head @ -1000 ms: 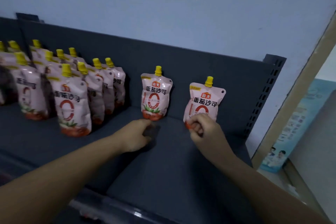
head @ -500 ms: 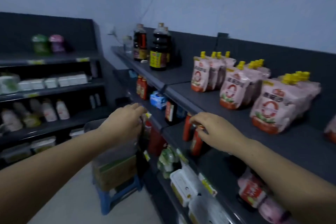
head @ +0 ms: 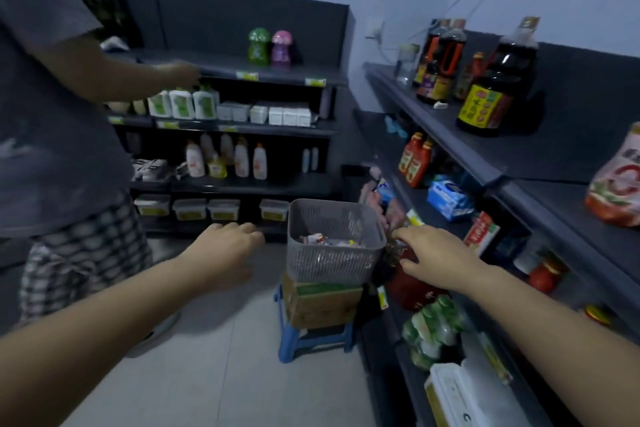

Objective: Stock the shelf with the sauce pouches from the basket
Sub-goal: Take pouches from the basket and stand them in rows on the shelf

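Note:
A grey plastic basket [head: 332,258] stands on a cardboard box atop a blue stool, with several sauce pouches [head: 325,240] lying inside. My left hand [head: 225,250] hovers left of the basket, fingers loosely curled and holding nothing. My right hand [head: 436,260] reaches just right of the basket's rim, fingers relaxed, nothing in it. One pink sauce pouch [head: 616,184] stands on the dark top shelf [head: 554,191] at the far right edge.
Another person [head: 59,135] in a grey shirt stands at the left, reaching to the far shelving [head: 242,128]. Dark soy sauce bottles [head: 485,90] stand on the right shelf. Red bottles, jars and packets fill the lower right shelves. Pale floor tiles lie ahead.
My view has swung left from the shelf of pouches to the aisle and basket. Both hands left the standing pouches and now reach toward the basket, holding nothing.

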`<action>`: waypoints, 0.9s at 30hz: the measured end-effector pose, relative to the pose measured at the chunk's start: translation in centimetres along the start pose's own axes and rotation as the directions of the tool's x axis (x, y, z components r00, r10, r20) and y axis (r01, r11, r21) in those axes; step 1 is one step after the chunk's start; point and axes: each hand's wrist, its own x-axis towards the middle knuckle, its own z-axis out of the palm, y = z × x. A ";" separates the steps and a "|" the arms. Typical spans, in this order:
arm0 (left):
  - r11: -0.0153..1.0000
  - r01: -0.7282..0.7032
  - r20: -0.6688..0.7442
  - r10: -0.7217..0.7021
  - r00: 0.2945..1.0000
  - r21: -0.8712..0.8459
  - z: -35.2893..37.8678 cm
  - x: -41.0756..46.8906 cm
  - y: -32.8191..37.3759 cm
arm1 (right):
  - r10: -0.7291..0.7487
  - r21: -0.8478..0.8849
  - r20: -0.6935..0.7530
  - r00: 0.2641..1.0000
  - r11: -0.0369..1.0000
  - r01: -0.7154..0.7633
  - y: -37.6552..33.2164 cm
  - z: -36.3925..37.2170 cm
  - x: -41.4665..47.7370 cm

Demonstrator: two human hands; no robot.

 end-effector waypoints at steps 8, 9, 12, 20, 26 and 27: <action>0.999 0.030 0.100 -0.027 0.995 -0.021 2.8 12.8 -0.2 | -0.048 -0.001 0.061 0.997 0.999 0.048 5.5 4.5 10.2; 0.999 0.031 0.100 -0.028 0.995 -0.032 3.0 14.7 -0.1 | -0.053 0.002 0.072 0.996 0.999 0.053 6.5 4.8 11.3; 0.995 0.056 0.096 -0.048 0.994 -0.083 3.6 19.2 0.6 | -0.056 0.016 0.129 0.990 0.998 0.054 9.2 6.0 14.3; 0.982 0.061 0.134 -0.037 0.990 -0.177 7.0 27.0 -0.5 | -0.063 0.073 0.206 0.977 0.996 0.049 12.9 9.9 22.4; 0.977 -0.036 0.241 0.087 0.967 -0.211 10.9 33.2 -3.7 | -0.004 0.114 0.311 0.950 0.993 -0.033 14.2 13.3 29.0; 0.975 -0.040 0.250 0.096 0.964 -0.217 11.5 34.5 -4.4 | 0.005 0.129 0.335 0.942 0.990 -0.051 14.4 14.0 30.2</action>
